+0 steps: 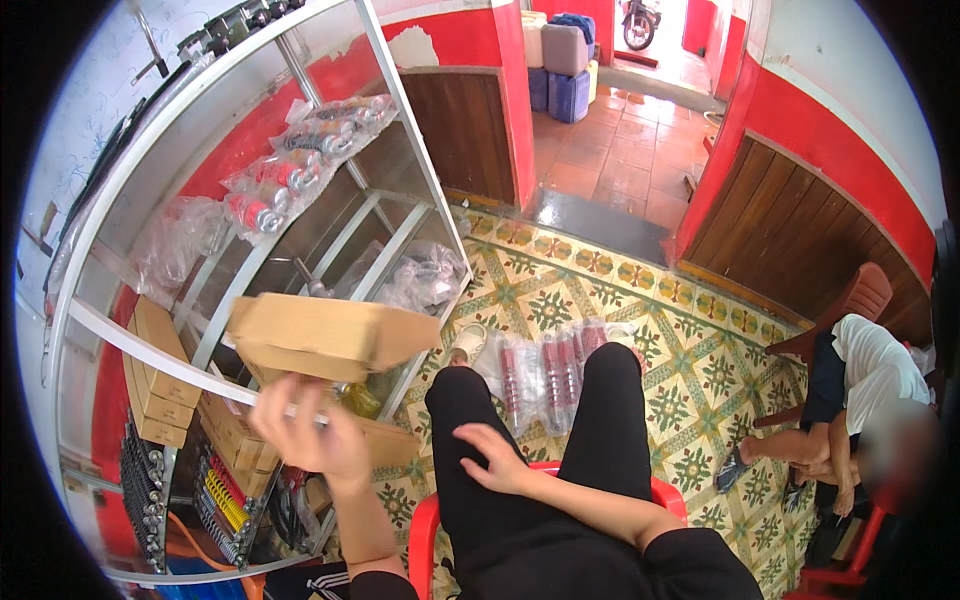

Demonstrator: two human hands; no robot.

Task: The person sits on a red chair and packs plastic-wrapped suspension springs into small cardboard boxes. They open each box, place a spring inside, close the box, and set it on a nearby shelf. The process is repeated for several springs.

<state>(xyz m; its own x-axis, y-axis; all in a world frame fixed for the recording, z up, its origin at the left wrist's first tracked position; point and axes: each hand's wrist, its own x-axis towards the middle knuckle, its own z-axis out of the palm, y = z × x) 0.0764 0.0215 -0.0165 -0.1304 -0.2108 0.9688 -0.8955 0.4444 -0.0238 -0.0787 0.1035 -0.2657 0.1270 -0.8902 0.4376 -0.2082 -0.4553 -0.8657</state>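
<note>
On my left, a brown cardboard box [305, 328] is tilted in front of the shelving, with its end flap sticking out to the right. My left hand [312, 432] is at the box's underside, fingers bent up against it; the fingers and the box's left end are somewhat blurred. My right hand [492, 460] rests over my left thigh with its fingers apart and nothing in it. Between my knees on the floor lie several red shock absorbers [545, 378] in clear plastic wrap. Another cardboard box [388, 443] sits below my left wrist, partly hidden.
A metal-framed shelf [400, 110] holds bagged shock absorbers [285, 180], stacked cardboard boxes [165, 385] and yellow springs [222, 497]. I sit on a red chair [422, 540]. At the right sits another person [880, 370], near a brown chair [855, 300]. Plastic canisters [568, 70] stand by the doorway.
</note>
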